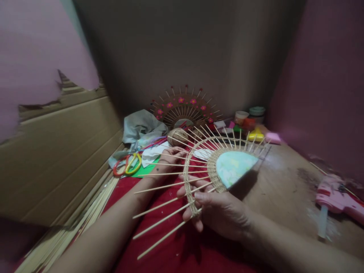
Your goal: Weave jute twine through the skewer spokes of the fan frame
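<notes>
A half-round woven fan (227, 167) with a pale green centre and many thin wooden skewers radiating out is held above the table. My right hand (218, 212) grips its lower edge, fingers wrapped among the skewers and the twine band. My left hand (170, 157) reaches behind the skewers at the left side, fingers curled and partly hidden, touching the sticks or the twine there. A ball of twine (178, 136) lies just behind the fan.
A finished fan with pink flowers (184, 108) stands against the back wall. Scissors (127, 163), grey cloth (140, 127), jars and coloured bits (250, 121) lie behind. A pink glue gun (338, 199) rests at right. Skewer bundles (68, 231) and cardboard (57, 151) stand left.
</notes>
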Tool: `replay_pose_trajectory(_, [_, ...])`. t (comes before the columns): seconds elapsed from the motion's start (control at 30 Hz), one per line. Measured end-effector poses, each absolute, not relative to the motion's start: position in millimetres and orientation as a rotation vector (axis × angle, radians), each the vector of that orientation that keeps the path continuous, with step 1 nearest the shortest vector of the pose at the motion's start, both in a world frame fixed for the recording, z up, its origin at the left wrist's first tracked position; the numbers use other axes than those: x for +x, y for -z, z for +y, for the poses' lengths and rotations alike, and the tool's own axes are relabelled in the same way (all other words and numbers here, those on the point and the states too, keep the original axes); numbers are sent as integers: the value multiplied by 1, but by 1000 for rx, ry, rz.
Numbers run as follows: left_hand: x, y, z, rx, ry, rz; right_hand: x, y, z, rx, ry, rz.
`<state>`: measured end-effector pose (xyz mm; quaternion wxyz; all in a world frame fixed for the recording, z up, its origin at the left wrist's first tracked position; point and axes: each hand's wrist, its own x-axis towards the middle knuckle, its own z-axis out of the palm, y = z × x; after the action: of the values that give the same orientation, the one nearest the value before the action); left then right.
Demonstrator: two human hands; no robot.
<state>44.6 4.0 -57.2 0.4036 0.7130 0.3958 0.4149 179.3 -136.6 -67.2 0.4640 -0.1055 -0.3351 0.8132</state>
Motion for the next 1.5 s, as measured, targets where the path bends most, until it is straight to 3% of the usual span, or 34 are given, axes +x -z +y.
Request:
replay_pose_trajectory(0.27, [31, 63, 33, 1727, -1236, 1223, 179, 67, -137, -311, -2006, -807])
replay_pose_trajectory(0.7, [-4, 61, 45, 2422, -1287, 1132, 178, 65, -137, -359, -2010, -769])
replay_pose_trajectory(1.5, [-14, 44, 53, 2173, -1507, 1025, 180, 68, -134, -325, -2063, -727])
